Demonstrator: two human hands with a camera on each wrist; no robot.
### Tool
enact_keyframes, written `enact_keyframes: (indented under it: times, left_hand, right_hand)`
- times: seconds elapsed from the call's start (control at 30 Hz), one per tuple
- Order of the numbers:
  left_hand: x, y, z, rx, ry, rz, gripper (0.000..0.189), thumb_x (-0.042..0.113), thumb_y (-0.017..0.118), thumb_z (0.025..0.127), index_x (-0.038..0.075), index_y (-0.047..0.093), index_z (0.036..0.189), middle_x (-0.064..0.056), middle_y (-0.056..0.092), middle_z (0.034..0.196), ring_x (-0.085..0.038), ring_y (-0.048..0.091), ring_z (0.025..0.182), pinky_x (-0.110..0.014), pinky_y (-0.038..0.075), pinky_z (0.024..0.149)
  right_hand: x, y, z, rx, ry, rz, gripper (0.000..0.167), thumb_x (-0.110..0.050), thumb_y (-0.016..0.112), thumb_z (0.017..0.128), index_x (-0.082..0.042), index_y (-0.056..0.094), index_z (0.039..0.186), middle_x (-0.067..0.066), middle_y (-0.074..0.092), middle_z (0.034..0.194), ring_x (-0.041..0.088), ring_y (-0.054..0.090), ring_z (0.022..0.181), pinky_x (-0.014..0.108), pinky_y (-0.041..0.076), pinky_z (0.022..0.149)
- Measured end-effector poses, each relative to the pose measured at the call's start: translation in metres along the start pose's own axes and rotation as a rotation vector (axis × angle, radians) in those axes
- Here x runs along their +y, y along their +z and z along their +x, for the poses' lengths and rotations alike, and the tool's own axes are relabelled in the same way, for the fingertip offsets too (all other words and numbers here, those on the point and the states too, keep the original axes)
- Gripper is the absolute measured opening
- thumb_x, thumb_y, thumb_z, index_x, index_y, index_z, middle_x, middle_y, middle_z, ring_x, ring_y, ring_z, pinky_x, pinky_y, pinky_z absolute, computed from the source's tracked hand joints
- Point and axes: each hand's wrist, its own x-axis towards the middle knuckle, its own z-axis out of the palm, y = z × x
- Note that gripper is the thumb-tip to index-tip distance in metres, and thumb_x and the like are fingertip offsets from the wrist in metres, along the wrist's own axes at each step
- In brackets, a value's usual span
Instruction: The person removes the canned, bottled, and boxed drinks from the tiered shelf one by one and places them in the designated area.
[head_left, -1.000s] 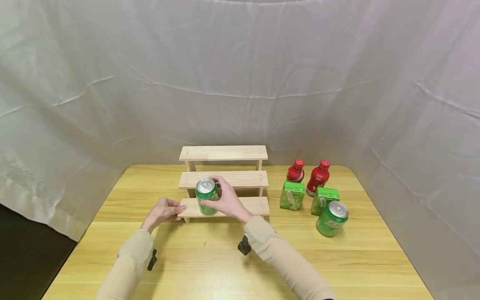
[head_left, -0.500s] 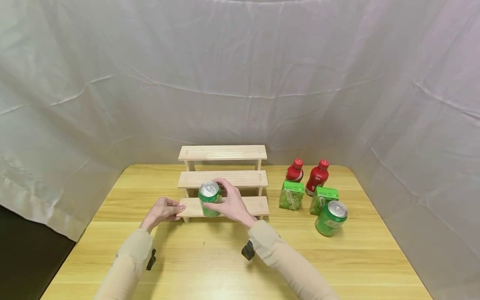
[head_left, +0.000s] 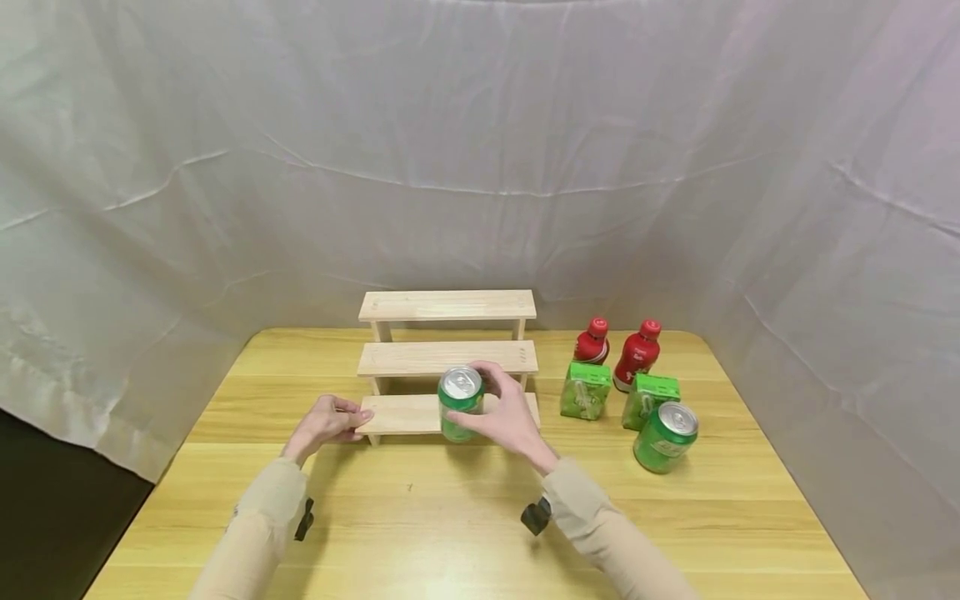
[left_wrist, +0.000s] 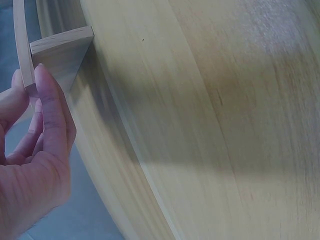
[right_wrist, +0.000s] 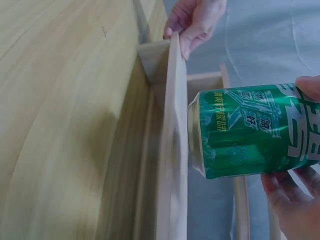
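My right hand (head_left: pixel 510 417) grips a green soda can (head_left: pixel 461 408) around its side, thumb in front and fingers behind. The can is upright at the lowest board of a three-step wooden shelf (head_left: pixel 397 414), right of the board's middle. In the right wrist view the base of the can (right_wrist: pixel 250 131) is very close to the board (right_wrist: pixel 175 125); whether they touch I cannot tell. My left hand (head_left: pixel 326 423) pinches the left end of that lowest board, the thumb on one face and fingers on the other, as the left wrist view of the hand (left_wrist: pixel 42 140) shows.
Right of the shelf stand two red bottles (head_left: pixel 636 357), two green drink cartons (head_left: pixel 585 392) and a second green can (head_left: pixel 666 437). All rest on a wooden table (head_left: pixel 420 533). Grey-white cloth (head_left: pixel 480 167) hangs behind and at both sides.
My right hand has moved the can to the right along the lowest board, from left of its middle to right of it. The left hand keeps its pinch on the board's end.
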Motion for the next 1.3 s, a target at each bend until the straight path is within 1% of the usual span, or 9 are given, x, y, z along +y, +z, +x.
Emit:
enact_keyframes:
  times: [0.13, 0.4, 0.63, 0.77, 1.0, 1.07, 1.1, 1.2, 1.3]
  left_hand:
    - [0.0, 0.0, 0.0, -0.005, 0.007, -0.007, 0.054, 0.007, 0.064, 0.098, -0.027, 0.039, 0.132, -0.011, 0.058, 0.095, -0.008, 0.066, 0.068, -0.02, 0.065, 0.068]
    - [0.0, 0.0, -0.001, -0.006, 0.013, -0.012, 0.057, 0.007, 0.065, 0.098, -0.027, 0.038, 0.134, -0.012, 0.06, 0.097, -0.007, 0.066, 0.068, -0.019, 0.064, 0.067]
    - [-0.001, 0.001, 0.001, 0.001, 0.012, -0.021, 0.056, 0.006, 0.065, 0.097, -0.026, 0.038, 0.134, -0.01, 0.059, 0.094, -0.007, 0.065, 0.067, -0.019, 0.064, 0.067]
    - [-0.001, 0.001, 0.0, 0.003, 0.008, -0.018, 0.055, 0.006, 0.065, 0.097, -0.026, 0.038, 0.133, -0.01, 0.06, 0.094, -0.007, 0.065, 0.068, -0.019, 0.064, 0.067]
    - [0.0, -0.001, -0.001, 0.006, 0.012, 0.009, 0.055, 0.008, 0.066, 0.097, -0.026, 0.04, 0.133, -0.017, 0.059, 0.104, -0.007, 0.066, 0.068, -0.02, 0.065, 0.068]
    - [0.0, -0.001, -0.001, 0.01, 0.008, 0.014, 0.055, 0.008, 0.067, 0.097, -0.025, 0.041, 0.133, -0.019, 0.06, 0.106, -0.007, 0.066, 0.067, -0.021, 0.065, 0.068]
    - [0.0, -0.001, -0.001, 0.012, 0.008, 0.013, 0.055, 0.008, 0.067, 0.097, -0.025, 0.041, 0.133, -0.02, 0.06, 0.107, -0.007, 0.066, 0.067, -0.021, 0.065, 0.068]
    - [0.0, -0.001, 0.0, 0.014, 0.005, 0.009, 0.055, 0.008, 0.067, 0.096, -0.025, 0.042, 0.132, -0.02, 0.06, 0.107, -0.007, 0.066, 0.067, -0.022, 0.065, 0.069]
    - [0.001, -0.001, 0.0, 0.015, 0.006, 0.008, 0.055, 0.008, 0.067, 0.097, -0.025, 0.042, 0.132, -0.018, 0.06, 0.105, -0.008, 0.066, 0.067, -0.021, 0.065, 0.068]
  right_hand:
    - [0.005, -0.019, -0.009, 0.06, 0.0, -0.009, 0.07, -0.014, 0.092, 0.071, -0.009, 0.057, 0.131, 0.01, 0.069, 0.122, 0.026, 0.065, 0.114, 0.042, 0.056, 0.103]
    - [0.017, -0.067, -0.025, 0.133, -0.037, -0.072, 0.071, -0.009, 0.092, 0.069, -0.004, 0.057, 0.131, 0.016, 0.068, 0.122, 0.032, 0.065, 0.114, 0.038, 0.058, 0.102]
    - [0.029, -0.105, -0.042, 0.179, 0.02, -0.151, 0.071, -0.012, 0.092, 0.072, -0.006, 0.056, 0.133, 0.013, 0.066, 0.125, 0.025, 0.062, 0.116, 0.014, 0.051, 0.099]
    - [0.034, -0.122, -0.052, 0.204, 0.064, -0.201, 0.07, -0.016, 0.091, 0.074, -0.009, 0.056, 0.134, 0.011, 0.066, 0.126, 0.021, 0.061, 0.116, 0.009, 0.049, 0.097]
    - [0.043, -0.137, -0.064, 0.211, 0.157, -0.239, 0.072, -0.021, 0.091, 0.075, -0.008, 0.053, 0.135, 0.015, 0.064, 0.129, 0.027, 0.06, 0.12, 0.003, 0.044, 0.095]
    - [0.047, -0.139, -0.067, 0.206, 0.175, -0.254, 0.073, -0.022, 0.09, 0.076, -0.007, 0.052, 0.136, 0.016, 0.063, 0.13, 0.029, 0.059, 0.122, 0.005, 0.045, 0.096]
    - [0.049, -0.139, -0.068, 0.203, 0.184, -0.26, 0.073, -0.022, 0.09, 0.076, -0.007, 0.052, 0.136, 0.016, 0.062, 0.13, 0.03, 0.059, 0.122, 0.009, 0.047, 0.099]
    - [0.056, -0.141, -0.07, 0.201, 0.204, -0.262, 0.075, -0.022, 0.09, 0.076, -0.005, 0.051, 0.137, 0.018, 0.06, 0.133, 0.034, 0.058, 0.125, 0.03, 0.053, 0.108]
    - [0.06, -0.141, -0.072, 0.202, 0.217, -0.247, 0.075, -0.02, 0.09, 0.075, -0.003, 0.05, 0.137, 0.02, 0.058, 0.134, 0.036, 0.057, 0.127, 0.05, 0.051, 0.111]
